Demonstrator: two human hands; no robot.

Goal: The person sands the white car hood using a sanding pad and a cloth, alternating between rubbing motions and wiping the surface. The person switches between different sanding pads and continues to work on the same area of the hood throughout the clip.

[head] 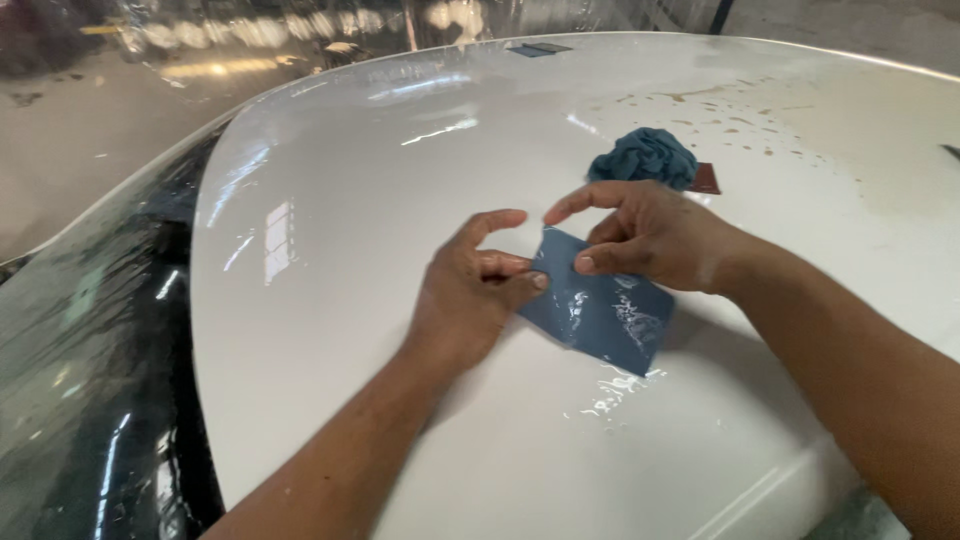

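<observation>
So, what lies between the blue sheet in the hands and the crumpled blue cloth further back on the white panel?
In the head view, the right hand lies between the blue sheet and the crumpled blue cloth; beyond its fingers only bare white panel shows.

Two bare hands over one white car panel (330, 300): a left hand (465, 300) and a right hand (650, 235). One wet blue-grey abrasive sheet (610, 315) between them. One crumpled blue cloth (645, 158), one small dark reddish block (706, 179) beside it, one dark patch (538, 49) near the far edge.
</observation>
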